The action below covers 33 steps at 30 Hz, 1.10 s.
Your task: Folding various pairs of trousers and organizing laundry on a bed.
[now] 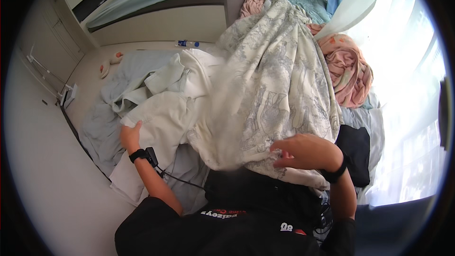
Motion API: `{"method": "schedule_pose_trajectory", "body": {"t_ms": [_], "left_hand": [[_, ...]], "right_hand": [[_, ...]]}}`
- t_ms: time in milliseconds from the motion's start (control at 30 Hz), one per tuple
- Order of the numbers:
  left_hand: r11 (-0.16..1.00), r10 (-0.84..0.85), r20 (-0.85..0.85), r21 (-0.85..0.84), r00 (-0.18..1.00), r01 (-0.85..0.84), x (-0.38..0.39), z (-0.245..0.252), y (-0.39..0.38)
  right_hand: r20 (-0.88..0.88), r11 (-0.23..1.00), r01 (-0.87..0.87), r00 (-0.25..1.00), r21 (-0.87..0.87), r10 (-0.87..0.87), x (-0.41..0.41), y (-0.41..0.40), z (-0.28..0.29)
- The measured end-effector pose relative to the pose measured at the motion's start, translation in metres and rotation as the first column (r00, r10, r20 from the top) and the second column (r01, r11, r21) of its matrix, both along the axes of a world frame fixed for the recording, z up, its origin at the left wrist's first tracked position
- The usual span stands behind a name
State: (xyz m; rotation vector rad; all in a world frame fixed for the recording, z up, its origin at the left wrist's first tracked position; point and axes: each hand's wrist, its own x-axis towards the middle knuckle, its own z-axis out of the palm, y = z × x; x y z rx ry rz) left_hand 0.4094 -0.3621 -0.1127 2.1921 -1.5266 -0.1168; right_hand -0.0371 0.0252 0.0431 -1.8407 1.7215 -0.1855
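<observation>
At the left, my left hand pinches the edge of a plain off-white cloth, thumb on top. The cloth lies in loose folds and meets a cream cover with a grey printed pattern; whether the two are one piece I cannot tell. Over the near right part of the patterned cover hovers my right hand, its thumb and fingers apart with nothing seen between them. Part of the cover's middle is blurred. Both wrists wear black straps, and a cable runs from the left one.
A rumpled grey-blue sheet lies underneath. Pink bedding is bundled at the right by sheer curtains, with a black cloth nearer. A teal pillow lies at the far end. A plastic bottle lies beyond the off-white cloth.
</observation>
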Motion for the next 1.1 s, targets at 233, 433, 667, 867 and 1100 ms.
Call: {"method": "schedule_pose_trajectory", "body": {"t_ms": [233, 433, 667, 867, 1100], "left_hand": [[0.774, -0.625, -0.059, -0.179, 0.779, 0.607, -0.105, 0.050, 0.110], [0.618, -0.786, -0.280, -0.358, 0.551, 0.700, -0.184, 0.101, 0.195], [0.548, -0.836, -0.216, -0.336, 0.504, 0.766, -0.192, 0.084, 0.186], [0.543, -0.831, -0.288, -0.233, 0.475, 0.807, -0.192, 0.070, 0.183], [0.539, -0.805, -0.387, -0.160, 0.450, 0.827, -0.181, 0.058, 0.167]], "right_hand": [[0.170, 0.949, -0.095, 0.974, -0.301, 0.151, 0.103, -0.152, -0.076], [0.477, 0.815, -0.068, 0.781, -0.576, 0.403, 0.115, -0.190, -0.146], [0.667, 0.953, 0.013, 0.717, -0.303, 0.202, 0.100, -0.184, -0.133], [0.699, 0.964, -0.124, 0.668, -0.234, 0.256, 0.081, -0.172, -0.126], [0.786, 0.987, -0.088, 0.597, -0.132, 0.158, 0.082, -0.171, -0.121]]}}
